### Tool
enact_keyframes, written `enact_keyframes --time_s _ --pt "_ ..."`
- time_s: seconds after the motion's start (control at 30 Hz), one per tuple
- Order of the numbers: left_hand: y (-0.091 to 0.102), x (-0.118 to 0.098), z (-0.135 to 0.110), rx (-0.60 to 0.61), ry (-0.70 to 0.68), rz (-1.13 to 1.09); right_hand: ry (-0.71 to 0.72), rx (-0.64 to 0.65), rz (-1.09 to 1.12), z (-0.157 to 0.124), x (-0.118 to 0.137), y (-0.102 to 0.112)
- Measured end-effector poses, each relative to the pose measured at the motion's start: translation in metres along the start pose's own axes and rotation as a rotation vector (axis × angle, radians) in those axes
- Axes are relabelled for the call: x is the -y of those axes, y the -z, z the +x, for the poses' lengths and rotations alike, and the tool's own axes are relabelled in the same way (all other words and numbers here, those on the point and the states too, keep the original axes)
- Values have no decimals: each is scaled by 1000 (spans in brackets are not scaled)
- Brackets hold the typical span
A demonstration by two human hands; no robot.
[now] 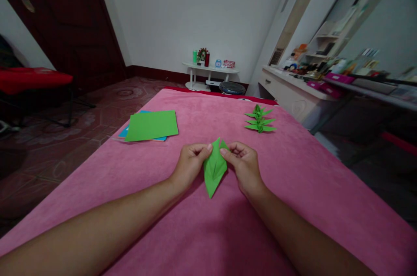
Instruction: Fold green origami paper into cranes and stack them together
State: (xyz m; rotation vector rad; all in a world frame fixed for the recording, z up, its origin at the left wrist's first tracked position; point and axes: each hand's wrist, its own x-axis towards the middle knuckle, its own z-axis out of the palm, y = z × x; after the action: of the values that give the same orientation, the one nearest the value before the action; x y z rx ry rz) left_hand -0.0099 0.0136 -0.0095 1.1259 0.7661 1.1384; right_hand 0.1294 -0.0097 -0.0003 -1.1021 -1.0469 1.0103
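Note:
Both hands hold one piece of folded green paper (214, 169), creased into a long diamond with a pointed lower end and two points at the top. My left hand (191, 161) pinches its left edge between thumb and curled fingers. On the other side my right hand (245, 163) grips the upper right edge, thumb lying on the paper. Its fingers are bent behind, partly hidden. Ahead to the right, several finished green origami pieces (259, 124) with pointed tips stand in a row. A stack of green paper sheets (153, 125), with blue ones beneath, lies ahead to the left.
A pink cloth (195, 237) covers the surface under my hands. Beyond its far edge stands a low white table (208, 67) with small items. To the right is a cluttered white dresser (296, 83); to the left, a red seat (32, 80) and a dark door (61, 20).

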Motion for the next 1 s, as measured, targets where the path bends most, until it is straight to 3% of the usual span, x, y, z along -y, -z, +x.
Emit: enact_keyframes --time_s 0.13,0.33,0.67,1.0 --pt "-3 -2 -1 5 24 -108 -55 -24 70 3 -5 5" --pt "-3 -9 -3 118 53 -110 -75 -26 120 4 -6 7" --pt "-2 -6 -1 50 74 -46 -80 17 119 2 -4 3" --pt "-1 -4 2 64 43 -5 -96 48 128 2 -6 3"
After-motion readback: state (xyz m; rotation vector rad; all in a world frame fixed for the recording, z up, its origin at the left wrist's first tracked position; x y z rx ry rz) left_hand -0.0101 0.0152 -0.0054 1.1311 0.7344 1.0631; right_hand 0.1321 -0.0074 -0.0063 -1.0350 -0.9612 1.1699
